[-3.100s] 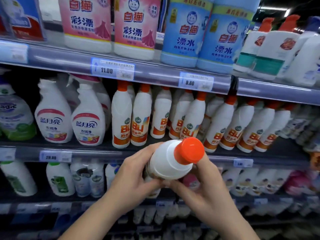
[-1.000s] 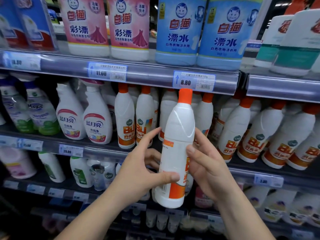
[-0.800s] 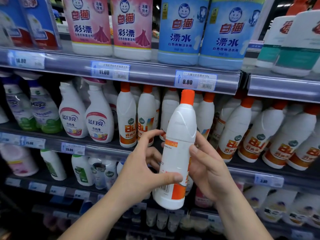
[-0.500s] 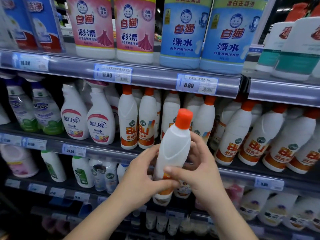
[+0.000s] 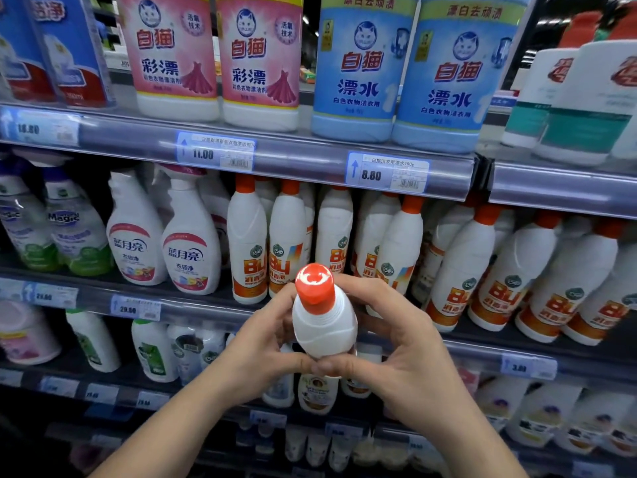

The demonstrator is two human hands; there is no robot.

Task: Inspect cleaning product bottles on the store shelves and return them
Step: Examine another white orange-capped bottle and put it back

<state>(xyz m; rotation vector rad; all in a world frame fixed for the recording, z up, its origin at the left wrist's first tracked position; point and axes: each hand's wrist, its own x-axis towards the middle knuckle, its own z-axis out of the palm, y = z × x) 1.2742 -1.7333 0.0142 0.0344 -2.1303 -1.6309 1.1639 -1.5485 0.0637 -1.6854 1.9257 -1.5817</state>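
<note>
— Head view first: what's being held?

— A white bottle (image 5: 324,326) with an orange cap (image 5: 314,283), tipped so the cap points up toward the camera. The cap's flat top carries a white swirl mark. The bottle's lower body is hidden behind the hands.

— Which hand has it?

— Both. The left hand (image 5: 262,353) wraps the bottle's left side, its fingers (image 5: 282,315) curled around behind the shoulder of the bottle. The right hand (image 5: 403,353) closes on the right side, with one finger reaching up beside the cap. The two thumbs meet under the bottle's near face, tips touching or nearly so. Neither hand is spread wide; both are curled snugly on the bottle.

— And where is that, against the shelves?

— In the air in front of the middle shelf (image 5: 206,305), off the shelf itself, just below a row of matching white bottles with orange caps (image 5: 246,243) marked "BU". To the left of that row stand two white spray bottles (image 5: 191,250) with pink-edged labels, then clear bottles with green bases (image 5: 74,232) reading "Magic".

— Above that?

— The top shelf rail (image 5: 296,160) carries price tags reading 11.00 (image 5: 215,152) and 8.80 (image 5: 387,172). On it stand two pink-labelled bottles (image 5: 260,60) and two blue-labelled ones (image 5: 358,67), each with a cat face.

— Below?

— More bottles on the lower shelves, dim and too blurred to read.
</note>
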